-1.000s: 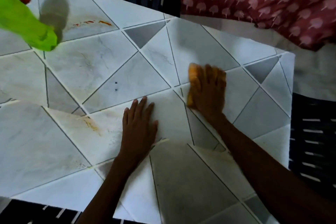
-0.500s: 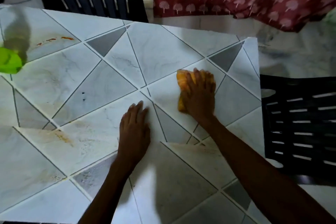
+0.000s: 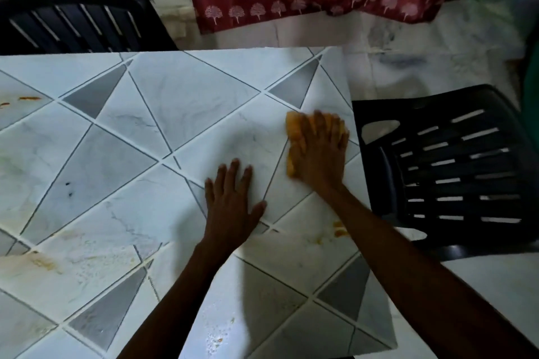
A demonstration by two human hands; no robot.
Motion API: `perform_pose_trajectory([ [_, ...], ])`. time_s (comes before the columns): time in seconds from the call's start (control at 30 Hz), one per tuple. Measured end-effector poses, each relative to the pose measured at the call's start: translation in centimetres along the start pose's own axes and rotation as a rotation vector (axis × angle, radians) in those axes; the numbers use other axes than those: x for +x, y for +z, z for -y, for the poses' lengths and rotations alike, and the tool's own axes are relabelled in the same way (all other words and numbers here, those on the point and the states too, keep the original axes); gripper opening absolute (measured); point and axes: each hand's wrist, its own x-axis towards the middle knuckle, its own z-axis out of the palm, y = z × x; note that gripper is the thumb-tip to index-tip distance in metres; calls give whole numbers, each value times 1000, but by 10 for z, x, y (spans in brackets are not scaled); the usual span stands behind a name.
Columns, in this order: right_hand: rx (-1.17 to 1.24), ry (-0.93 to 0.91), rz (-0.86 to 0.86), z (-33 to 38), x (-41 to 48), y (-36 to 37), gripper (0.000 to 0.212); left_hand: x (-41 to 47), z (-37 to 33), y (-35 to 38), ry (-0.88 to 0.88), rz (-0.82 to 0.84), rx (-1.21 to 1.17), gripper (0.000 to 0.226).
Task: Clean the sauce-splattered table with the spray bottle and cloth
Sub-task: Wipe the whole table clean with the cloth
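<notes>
Wiping is partway done; sauce marks several parts of the table [image 3: 189,90].
Nearest, orange specks [image 3: 217,340] dot the wet front edge, with smears at the left [image 3: 43,262] and by the right forearm [image 3: 339,229]. Further in, the left hand [image 3: 230,201] lies flat, holding nothing; the right hand [image 3: 320,151] presses the orange cloth [image 3: 293,137] down with straight fingers near the right edge. Farthest, red streaks [image 3: 29,98] look unwiped. The spray bottle is out of view.
</notes>
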Motion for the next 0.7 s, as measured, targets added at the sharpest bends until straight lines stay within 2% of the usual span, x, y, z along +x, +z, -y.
perform_pose_trajectory([
  [0.07, 7, 84, 20, 1, 40, -1, 75, 1, -8, 7, -27, 11, 21, 88],
  [0.13, -28, 68, 19, 1, 38, 2, 75, 0, -8, 8, -43, 24, 16, 91],
  [0.27, -55, -42, -1, -22, -72, 0, 75, 1, -11, 4, -77, 39, 2, 94],
  [0.33, -26, -41, 6, -44, -130, -5, 74, 4, -17, 0, -102, 69, -8, 94],
  [0.4, -46, -34, 18, -62, -152, -9, 73, 6, -24, -1, -119, 83, 9, 96],
  [0.47, -41, 4, 35, -69, -132, -10, 73, 8, -28, 0, -128, 76, 55, 101],
  [0.53, -7, 126, 32, -66, -87, -9, 73, 8, -30, 3, -133, 59, 99, 105],
  [0.63, 171, 359, 40, -62, -6, -8, 80, 9, -29, 8, -143, 70, 151, 109],
  [0.7, 280, 422, 27, -59, 43, -11, 84, 10, -28, 9, -140, 60, 165, 110],
])
